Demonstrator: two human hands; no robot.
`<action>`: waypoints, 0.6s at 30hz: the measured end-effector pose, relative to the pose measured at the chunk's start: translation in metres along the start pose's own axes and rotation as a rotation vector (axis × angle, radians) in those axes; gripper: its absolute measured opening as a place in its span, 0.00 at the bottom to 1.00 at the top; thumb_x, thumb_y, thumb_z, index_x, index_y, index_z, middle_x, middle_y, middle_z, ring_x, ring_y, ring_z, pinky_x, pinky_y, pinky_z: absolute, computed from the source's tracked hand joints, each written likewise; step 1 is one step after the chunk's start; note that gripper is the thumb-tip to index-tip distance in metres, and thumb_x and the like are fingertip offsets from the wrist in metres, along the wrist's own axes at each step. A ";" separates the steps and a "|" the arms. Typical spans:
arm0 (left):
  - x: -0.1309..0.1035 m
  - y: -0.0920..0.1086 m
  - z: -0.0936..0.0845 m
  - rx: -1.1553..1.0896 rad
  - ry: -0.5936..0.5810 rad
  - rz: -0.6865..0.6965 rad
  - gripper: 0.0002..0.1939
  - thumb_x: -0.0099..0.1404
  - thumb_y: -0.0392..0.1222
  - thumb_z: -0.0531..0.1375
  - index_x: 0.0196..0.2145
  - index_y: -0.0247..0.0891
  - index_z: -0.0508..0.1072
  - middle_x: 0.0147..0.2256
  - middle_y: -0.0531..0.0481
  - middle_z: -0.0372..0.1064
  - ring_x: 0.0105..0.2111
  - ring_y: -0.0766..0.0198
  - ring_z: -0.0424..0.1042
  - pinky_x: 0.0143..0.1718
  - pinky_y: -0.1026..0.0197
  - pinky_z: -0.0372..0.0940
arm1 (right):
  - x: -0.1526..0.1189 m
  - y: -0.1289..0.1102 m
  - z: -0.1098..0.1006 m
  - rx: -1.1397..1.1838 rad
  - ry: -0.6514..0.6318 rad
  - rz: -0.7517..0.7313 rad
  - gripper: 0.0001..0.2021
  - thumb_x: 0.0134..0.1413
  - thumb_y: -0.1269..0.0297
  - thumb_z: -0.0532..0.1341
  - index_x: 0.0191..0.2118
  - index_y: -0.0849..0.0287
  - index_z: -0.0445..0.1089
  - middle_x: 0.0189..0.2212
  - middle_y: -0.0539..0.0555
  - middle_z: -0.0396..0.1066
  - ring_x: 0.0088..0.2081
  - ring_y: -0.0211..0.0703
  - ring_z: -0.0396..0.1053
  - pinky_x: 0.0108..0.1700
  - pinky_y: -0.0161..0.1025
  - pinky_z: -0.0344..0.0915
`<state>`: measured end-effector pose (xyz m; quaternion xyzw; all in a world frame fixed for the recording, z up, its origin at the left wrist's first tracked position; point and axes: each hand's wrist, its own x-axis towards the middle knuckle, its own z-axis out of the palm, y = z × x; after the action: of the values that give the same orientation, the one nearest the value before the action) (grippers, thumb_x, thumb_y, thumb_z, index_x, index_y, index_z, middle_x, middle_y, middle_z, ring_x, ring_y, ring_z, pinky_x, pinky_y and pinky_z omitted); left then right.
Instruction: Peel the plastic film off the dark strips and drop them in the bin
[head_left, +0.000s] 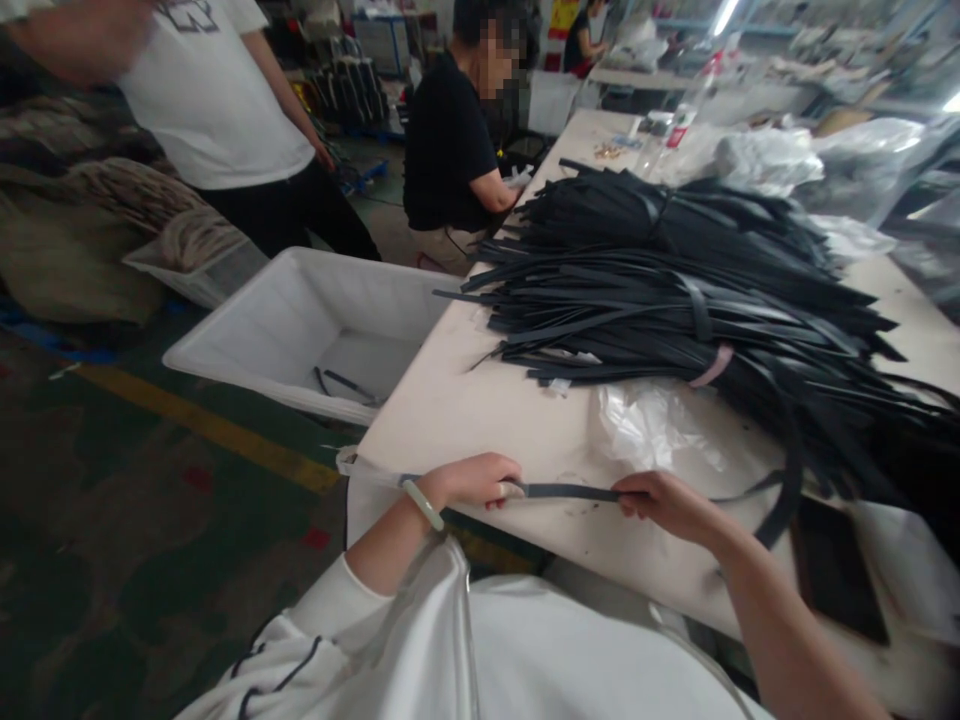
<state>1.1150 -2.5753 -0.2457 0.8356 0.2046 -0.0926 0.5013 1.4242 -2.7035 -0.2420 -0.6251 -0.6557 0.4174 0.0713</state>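
A flat black strap [571, 491] runs between my two hands over the near edge of the white table [450, 400]. My left hand [478, 480] is closed around its left part, and a light bangle circles that wrist. Gripping the strap further right is my right hand [660, 502], fingers curled over it. Past my right hand the dark strip seems to continue toward the right side of the table. Beyond my hands lies a large heap of black straps [630, 300] tied in bundles, one with a pink band [712, 367].
Crumpled clear plastic [652, 425] lies just behind my right hand. A dark phone-like slab [838, 568] rests at right. Left of the table stands a white bin [300, 330] with a few dark strips inside. One person [450, 140] sits at the table; another person [217, 110] stands at left.
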 end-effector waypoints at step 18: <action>0.020 0.015 0.004 0.319 0.185 -0.035 0.09 0.66 0.42 0.56 0.34 0.37 0.74 0.36 0.43 0.75 0.39 0.55 0.73 0.37 0.61 0.61 | 0.011 -0.052 0.016 -0.212 0.135 -0.075 0.13 0.61 0.66 0.52 0.28 0.59 0.70 0.24 0.52 0.70 0.27 0.38 0.64 0.31 0.34 0.54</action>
<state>1.1396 -2.5795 -0.2428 0.9057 0.2472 -0.0555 0.3398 1.3725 -2.6942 -0.2242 -0.6307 -0.7128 0.2999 0.0645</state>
